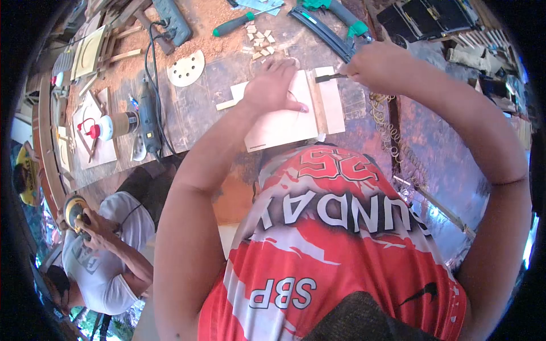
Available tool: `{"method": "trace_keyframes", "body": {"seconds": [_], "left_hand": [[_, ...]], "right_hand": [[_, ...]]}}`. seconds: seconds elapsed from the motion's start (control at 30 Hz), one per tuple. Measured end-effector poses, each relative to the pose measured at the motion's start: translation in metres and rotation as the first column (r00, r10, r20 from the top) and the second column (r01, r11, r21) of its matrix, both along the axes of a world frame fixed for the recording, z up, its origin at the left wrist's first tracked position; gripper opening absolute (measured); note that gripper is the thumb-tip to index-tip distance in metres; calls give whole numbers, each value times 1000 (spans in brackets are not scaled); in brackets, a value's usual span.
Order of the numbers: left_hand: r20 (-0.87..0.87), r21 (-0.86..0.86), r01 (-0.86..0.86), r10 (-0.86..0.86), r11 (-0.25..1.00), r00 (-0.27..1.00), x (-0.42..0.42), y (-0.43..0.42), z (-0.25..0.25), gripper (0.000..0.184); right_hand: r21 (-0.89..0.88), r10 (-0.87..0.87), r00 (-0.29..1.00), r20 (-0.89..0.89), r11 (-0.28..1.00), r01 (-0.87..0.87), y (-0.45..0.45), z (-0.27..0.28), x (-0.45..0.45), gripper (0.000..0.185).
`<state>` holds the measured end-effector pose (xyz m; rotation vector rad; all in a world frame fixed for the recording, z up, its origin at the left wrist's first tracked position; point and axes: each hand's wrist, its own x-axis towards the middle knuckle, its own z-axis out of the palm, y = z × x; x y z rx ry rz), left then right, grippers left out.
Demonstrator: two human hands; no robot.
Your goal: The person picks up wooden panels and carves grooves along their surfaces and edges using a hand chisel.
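Observation:
My left hand (274, 88) lies with its fingers apart on a pale flat board (284, 128) at the table's near edge. A narrow wooden strip (319, 105) runs across the board's right part. My right hand (364, 67) is closed round a thin tool with a dark flat tip (330, 77), which rests over the board right of the strip. The tool's handle is hidden in the fingers. Several small wood pieces (260, 44) lie beyond my left hand.
A green-handled screwdriver (232, 25), a nail gun (324, 31), a power strip (173, 25), a round sanding disc (188, 68), a rotary tool (150, 122) and a glue bottle (120, 125) lie on the table. At left, a person (105, 250) holds a yellow sander (75, 211).

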<state>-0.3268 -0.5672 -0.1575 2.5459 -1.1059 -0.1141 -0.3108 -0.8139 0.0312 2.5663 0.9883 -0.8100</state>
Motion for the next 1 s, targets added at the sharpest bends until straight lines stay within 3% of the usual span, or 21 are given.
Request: {"method": "trace_keyframes", "body": {"seconds": [0.13, 0.27, 0.33, 0.47, 0.63, 0.77, 0.83, 1.0], "left_hand": [[9, -24, -13, 13, 1000, 1000, 1, 2, -1, 110], [-16, -16, -16, 16, 1000, 1000, 1, 2, -4, 111], [5, -16, -12, 12, 1000, 1000, 0, 2, -7, 113], [35, -15, 3, -3, 1000, 999, -1, 2, -6, 113], [60, -43, -3, 5, 999, 998, -2, 3, -8, 113], [26, -42, -11, 12, 999, 1000, 1, 4, -4, 114], [-4, -42, -13, 13, 999, 1000, -1, 4, -6, 114], [-13, 36, -10, 10, 999, 1000, 1, 2, -6, 114]], "right_hand": [[-204, 66, 998, -6, 977, -66, 27, 5, 6, 26], [-95, -22, 999, -24, 995, 19, 4, -11, 3, 27], [-69, -142, 990, 18, 987, 143, 4, -1, -14, 28], [15, -152, 986, 73, 988, 151, -9, -6, -24, 28], [-113, -30, 999, 15, 993, 32, 24, 18, -8, 23], [-202, 42, 999, -2, 978, -42, 28, -5, 2, 26], [-115, -88, 996, 12, 989, 89, 19, -4, -4, 28], [-11, -137, 989, 61, 990, 138, 1, -3, -25, 31]]}}
